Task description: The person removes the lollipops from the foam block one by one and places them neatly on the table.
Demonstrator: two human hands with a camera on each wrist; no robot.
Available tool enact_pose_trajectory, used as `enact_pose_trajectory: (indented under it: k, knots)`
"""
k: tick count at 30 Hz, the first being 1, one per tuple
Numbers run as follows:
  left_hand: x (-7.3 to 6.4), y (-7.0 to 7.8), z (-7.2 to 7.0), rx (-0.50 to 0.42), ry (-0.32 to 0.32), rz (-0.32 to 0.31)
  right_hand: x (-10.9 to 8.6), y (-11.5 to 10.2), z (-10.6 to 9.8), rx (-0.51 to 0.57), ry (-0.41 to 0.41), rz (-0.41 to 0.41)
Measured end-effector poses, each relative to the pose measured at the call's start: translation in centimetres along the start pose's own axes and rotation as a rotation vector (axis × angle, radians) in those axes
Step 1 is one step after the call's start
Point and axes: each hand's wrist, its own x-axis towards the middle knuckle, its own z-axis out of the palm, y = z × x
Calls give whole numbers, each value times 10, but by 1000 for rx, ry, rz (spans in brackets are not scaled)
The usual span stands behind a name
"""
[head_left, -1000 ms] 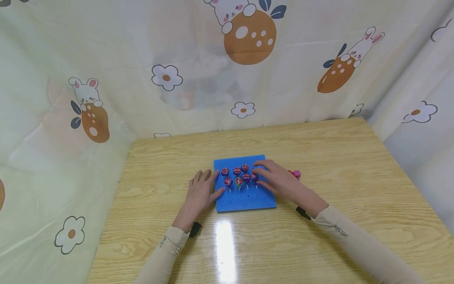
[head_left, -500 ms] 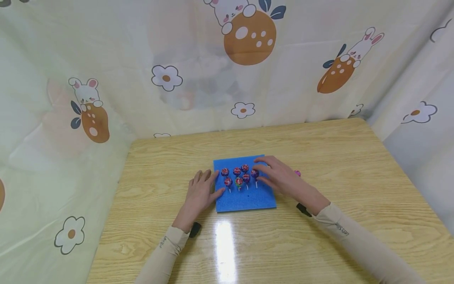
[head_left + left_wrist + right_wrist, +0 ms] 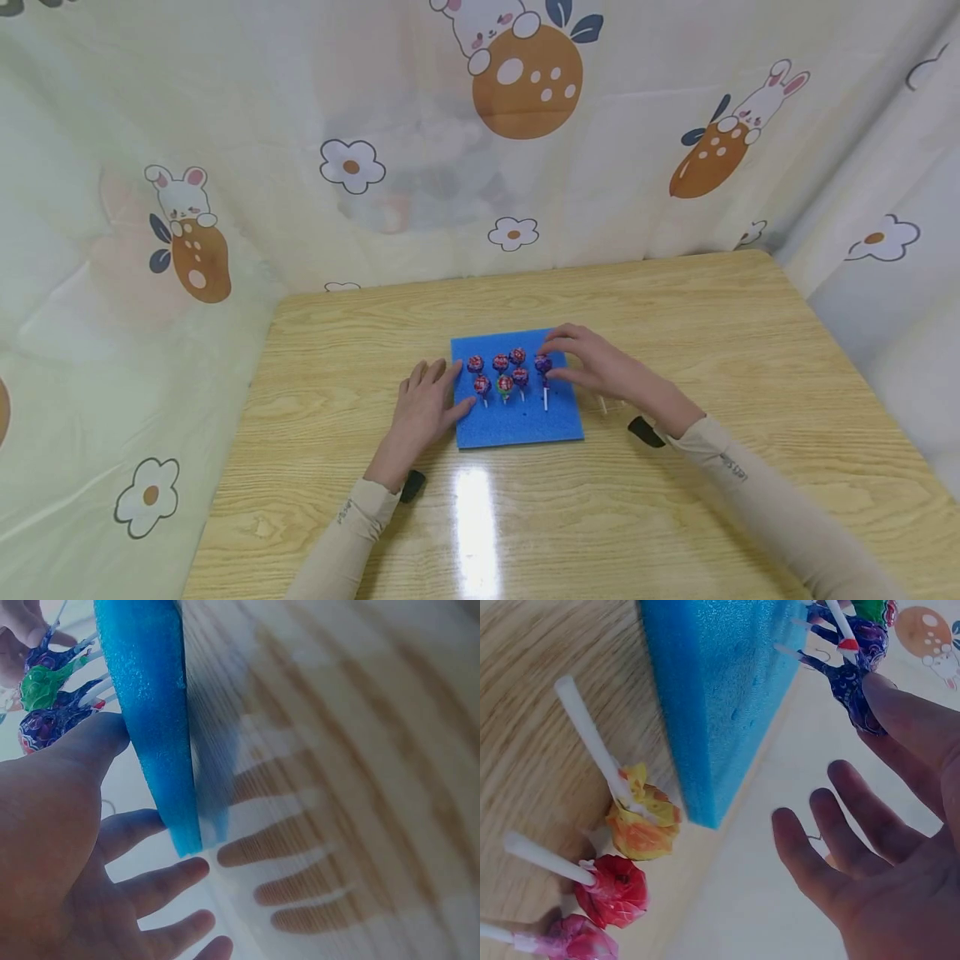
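Note:
A blue foam board (image 3: 517, 427) lies on the table with several wrapped lollipops standing in it by their sticks, one with a green wrapper (image 3: 505, 387). My left hand (image 3: 423, 407) rests at the board's left edge, thumb (image 3: 94, 742) against the foam and fingers spread. Over the board's right part, my right hand (image 3: 596, 360) pinches a purple-wrapped lollipop (image 3: 543, 364) by its head between thumb and forefinger. Its white stick hangs down in view. The other right fingers are loosely spread in the right wrist view.
Right of the board, a yellow lollipop (image 3: 641, 817), a red lollipop (image 3: 615, 892) and a pink lollipop (image 3: 581, 941) lie on the table, mostly hidden by my right hand in the head view. A patterned curtain (image 3: 420, 208) hangs behind the wooden table (image 3: 360, 325).
My right hand has drawn the purple lollipop upward and slightly right, and more of its stick shows. The left hand stays put.

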Motion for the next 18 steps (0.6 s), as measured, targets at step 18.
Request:
enact_pose_trajectory:
  k: [18]
  knots:
    - [0,-3,4,-3,-11,-4,-4,8,-8,114,-118,121]
